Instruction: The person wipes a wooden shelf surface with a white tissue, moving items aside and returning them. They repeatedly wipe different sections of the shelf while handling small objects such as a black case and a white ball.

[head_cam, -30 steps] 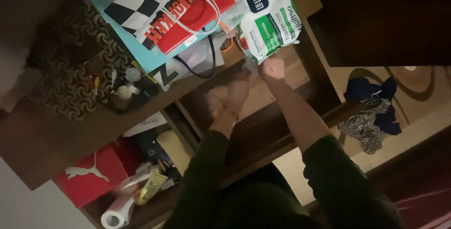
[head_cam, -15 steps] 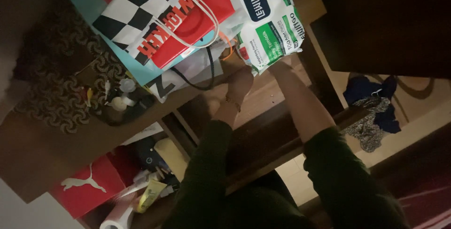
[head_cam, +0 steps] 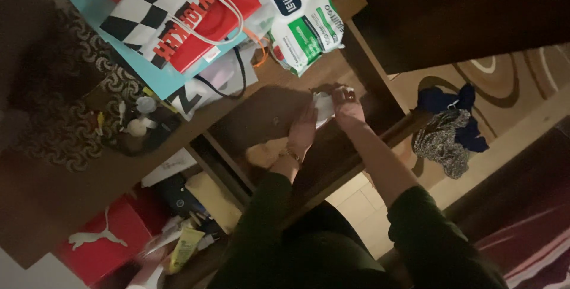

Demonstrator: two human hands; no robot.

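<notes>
Left hand (head_cam: pixel 304 129) and right hand (head_cam: pixel 346 104) both pinching white wipe (head_cam: pixel 324 106), forearms converging above drawer (head_cam: pixel 261 117).

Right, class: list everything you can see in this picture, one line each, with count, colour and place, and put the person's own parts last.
Glossy paper carrier bag: one, red with black-and-white checks, white cord handles, top left on the wooden desk.
Flat paper bag: one, turquoise, under the checked bag.
Soft plastic wipes pack: one, white and green, top centre.
Small bottles: a few, pale, on the patterned dark cloth.
Cardboard box: one, red, lower shelf left.
Squeeze tube: one, yellow, beside the box.
Crumpled clothes: one heap, blue and grey, on the patterned rug.
White wipe: one, between both hands.
Left hand: fingers on the wipe.
Right hand: fingers on the wipe.
</notes>
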